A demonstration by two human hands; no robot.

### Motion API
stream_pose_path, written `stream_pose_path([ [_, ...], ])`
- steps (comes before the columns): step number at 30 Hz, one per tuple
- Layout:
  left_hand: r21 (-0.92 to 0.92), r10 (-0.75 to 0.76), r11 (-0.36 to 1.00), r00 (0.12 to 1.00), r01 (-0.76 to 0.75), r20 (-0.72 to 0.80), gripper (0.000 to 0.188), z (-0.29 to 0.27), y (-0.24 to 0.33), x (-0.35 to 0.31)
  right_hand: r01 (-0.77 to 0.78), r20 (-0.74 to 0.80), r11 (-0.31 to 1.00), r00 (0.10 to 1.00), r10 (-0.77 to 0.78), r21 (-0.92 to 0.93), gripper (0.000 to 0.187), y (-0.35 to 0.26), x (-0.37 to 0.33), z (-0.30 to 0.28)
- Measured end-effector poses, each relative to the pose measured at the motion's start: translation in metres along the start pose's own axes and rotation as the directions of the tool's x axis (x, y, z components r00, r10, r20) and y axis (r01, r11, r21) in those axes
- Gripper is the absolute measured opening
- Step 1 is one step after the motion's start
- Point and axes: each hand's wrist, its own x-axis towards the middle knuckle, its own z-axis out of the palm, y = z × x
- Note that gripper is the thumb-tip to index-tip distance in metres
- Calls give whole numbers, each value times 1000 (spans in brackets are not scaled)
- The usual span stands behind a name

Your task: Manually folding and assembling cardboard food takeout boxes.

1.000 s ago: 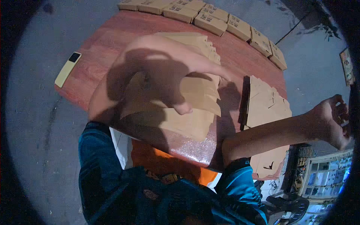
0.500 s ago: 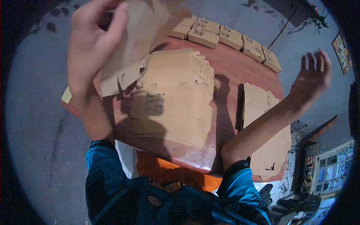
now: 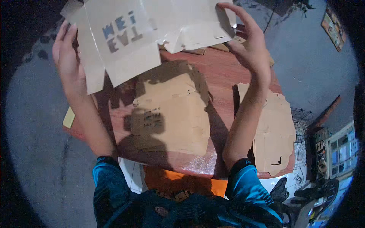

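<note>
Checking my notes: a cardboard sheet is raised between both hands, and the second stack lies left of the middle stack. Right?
Wrong side: the head view shows the second stack right of the middle stack. The cardboard sheet is raised between the left hand and right hand.

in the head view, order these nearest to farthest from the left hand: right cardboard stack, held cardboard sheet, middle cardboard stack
1. Held cardboard sheet: touching the left hand, raised above the table.
2. Middle cardboard stack: on the table, to the hand's right.
3. Right cardboard stack: farthest across, at the table's right side.
</note>
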Motion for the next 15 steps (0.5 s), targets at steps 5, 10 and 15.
stream_pose_path([
  [5,492,106,850,977,-186,187,46,18,-13,-9,278,-206,958,944,-258,72,32,31,1,-1],
  [10,539,143,612,752,-578,644,41,37,6,-34,200,-185,946,970,-156,255,26,15,-6,-7],
  [15,353,-217,918,517,-180,828,46,63,43,-79,301,-16,933,953,-304,197,26,-7,-5,1],
])
